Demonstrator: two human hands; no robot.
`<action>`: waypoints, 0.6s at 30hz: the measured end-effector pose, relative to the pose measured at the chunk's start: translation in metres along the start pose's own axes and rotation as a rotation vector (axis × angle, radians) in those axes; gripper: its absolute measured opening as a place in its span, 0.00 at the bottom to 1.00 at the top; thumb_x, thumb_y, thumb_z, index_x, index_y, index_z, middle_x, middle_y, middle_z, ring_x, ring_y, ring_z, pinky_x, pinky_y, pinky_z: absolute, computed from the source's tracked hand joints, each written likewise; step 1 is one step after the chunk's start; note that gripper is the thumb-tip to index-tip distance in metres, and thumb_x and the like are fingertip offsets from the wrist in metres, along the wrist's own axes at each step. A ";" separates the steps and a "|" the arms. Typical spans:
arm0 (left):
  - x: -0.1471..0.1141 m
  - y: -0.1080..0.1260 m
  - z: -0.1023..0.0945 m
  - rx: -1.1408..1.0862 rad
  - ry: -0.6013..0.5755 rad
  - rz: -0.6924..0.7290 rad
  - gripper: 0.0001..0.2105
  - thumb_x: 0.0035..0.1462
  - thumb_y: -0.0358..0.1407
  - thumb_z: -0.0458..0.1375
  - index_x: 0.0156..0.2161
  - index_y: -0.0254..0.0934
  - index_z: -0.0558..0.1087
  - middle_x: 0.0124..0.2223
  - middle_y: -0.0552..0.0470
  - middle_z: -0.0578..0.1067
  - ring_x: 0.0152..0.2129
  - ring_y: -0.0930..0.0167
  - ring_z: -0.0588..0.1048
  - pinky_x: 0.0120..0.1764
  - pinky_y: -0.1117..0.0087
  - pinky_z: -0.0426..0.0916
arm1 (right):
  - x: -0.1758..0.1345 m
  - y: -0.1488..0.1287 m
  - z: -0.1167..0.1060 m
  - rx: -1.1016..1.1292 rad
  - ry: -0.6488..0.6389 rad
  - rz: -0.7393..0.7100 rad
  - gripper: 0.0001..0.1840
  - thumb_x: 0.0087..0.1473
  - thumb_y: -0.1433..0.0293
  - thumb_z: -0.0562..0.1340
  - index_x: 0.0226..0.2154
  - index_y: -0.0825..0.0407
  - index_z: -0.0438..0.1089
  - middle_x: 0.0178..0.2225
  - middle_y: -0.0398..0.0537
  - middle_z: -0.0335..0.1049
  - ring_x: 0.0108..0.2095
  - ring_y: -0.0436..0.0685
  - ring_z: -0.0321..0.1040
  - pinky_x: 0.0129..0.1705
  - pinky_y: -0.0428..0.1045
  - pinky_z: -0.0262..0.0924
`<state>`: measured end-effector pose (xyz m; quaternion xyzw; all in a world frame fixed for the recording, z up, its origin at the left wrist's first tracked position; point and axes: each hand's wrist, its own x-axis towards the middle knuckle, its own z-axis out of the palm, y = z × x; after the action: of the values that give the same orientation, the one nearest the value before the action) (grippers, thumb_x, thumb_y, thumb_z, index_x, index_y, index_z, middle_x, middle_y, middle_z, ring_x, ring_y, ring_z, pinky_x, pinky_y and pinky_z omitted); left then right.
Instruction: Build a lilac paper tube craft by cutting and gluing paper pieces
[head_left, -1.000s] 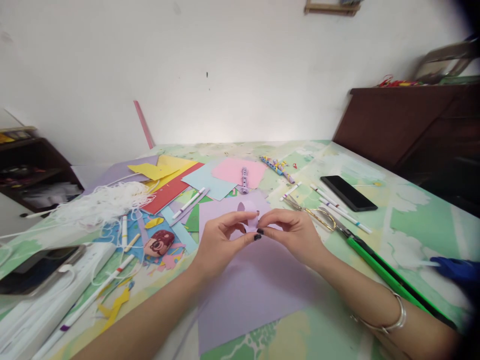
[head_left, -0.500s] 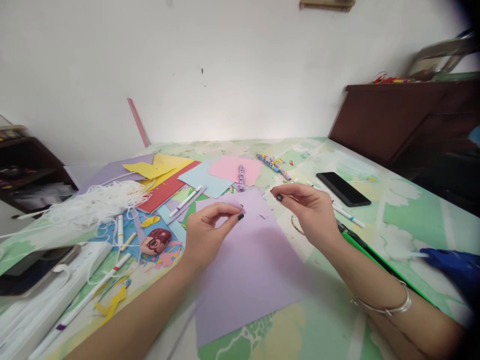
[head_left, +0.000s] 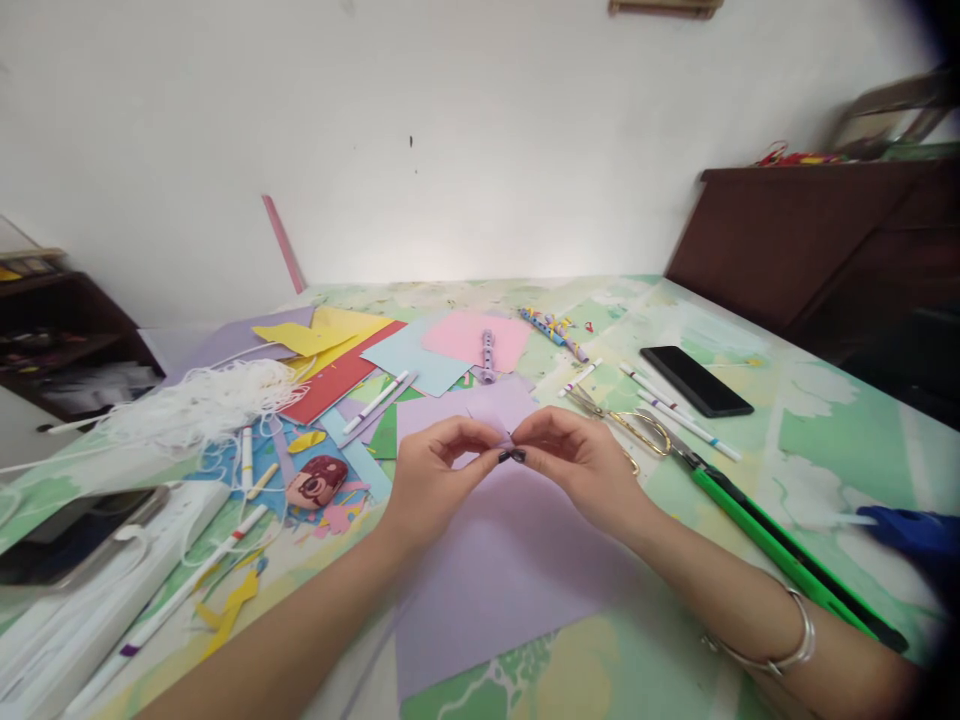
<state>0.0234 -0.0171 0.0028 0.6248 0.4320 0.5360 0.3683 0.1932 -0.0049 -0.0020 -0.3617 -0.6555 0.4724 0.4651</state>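
Note:
Over a large sheet of purple paper (head_left: 510,580), my left hand (head_left: 442,460) and my right hand (head_left: 581,460) meet at their fingertips. Both are closed in a pinch on a small piece of purple paper (head_left: 501,437), most of it hidden by the fingers. Beyond them a purple paper tube with dark marks (head_left: 488,352) stands on pink paper (head_left: 454,335). Gold-handled scissors (head_left: 637,430) lie just right of my right hand, with a green utility knife (head_left: 780,540) beside them.
Left are tangled white cord (head_left: 202,410), a power strip (head_left: 142,570), a phone (head_left: 75,540), a brown-pink case (head_left: 317,482) and paper scraps. Several markers (head_left: 690,425), another phone (head_left: 696,380), a blue glue gun (head_left: 907,535) and decorated paper tubes (head_left: 551,330) lie right and behind.
My right hand has moved left and its fingertips have come together with my left hand's at the small purple piece. The scissors and utility knife are now more exposed.

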 end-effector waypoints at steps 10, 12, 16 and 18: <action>-0.001 -0.007 0.002 0.012 -0.044 0.049 0.04 0.47 0.29 0.62 0.31 0.34 0.74 0.32 0.50 0.76 0.30 0.72 0.74 0.38 0.71 0.71 | 0.000 0.000 0.001 -0.016 0.026 0.014 0.03 0.47 0.70 0.64 0.28 0.52 0.70 0.28 0.43 0.70 0.32 0.51 0.68 0.36 0.47 0.64; -0.002 -0.007 0.002 0.029 -0.045 0.066 0.04 0.47 0.29 0.62 0.31 0.34 0.74 0.32 0.50 0.76 0.30 0.72 0.74 0.38 0.71 0.70 | 0.000 0.000 0.001 -0.020 0.020 0.042 0.02 0.47 0.70 0.63 0.27 0.53 0.70 0.28 0.44 0.70 0.31 0.51 0.68 0.36 0.47 0.63; -0.002 -0.005 0.004 0.013 -0.044 0.066 0.03 0.47 0.29 0.62 0.31 0.34 0.74 0.31 0.50 0.76 0.29 0.72 0.74 0.37 0.71 0.71 | 0.000 -0.001 0.002 -0.012 0.026 0.097 0.03 0.46 0.71 0.63 0.27 0.53 0.69 0.26 0.44 0.69 0.29 0.52 0.68 0.33 0.48 0.63; -0.003 -0.005 0.004 -0.022 -0.045 0.055 0.03 0.47 0.29 0.62 0.31 0.34 0.74 0.31 0.50 0.76 0.30 0.72 0.74 0.38 0.71 0.71 | 0.000 -0.002 0.002 -0.005 0.029 0.110 0.03 0.45 0.71 0.63 0.26 0.54 0.69 0.25 0.44 0.69 0.28 0.52 0.67 0.33 0.48 0.62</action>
<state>0.0263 -0.0179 -0.0030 0.6442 0.4005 0.5364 0.3699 0.1907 -0.0059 0.0000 -0.4050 -0.6290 0.4904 0.4470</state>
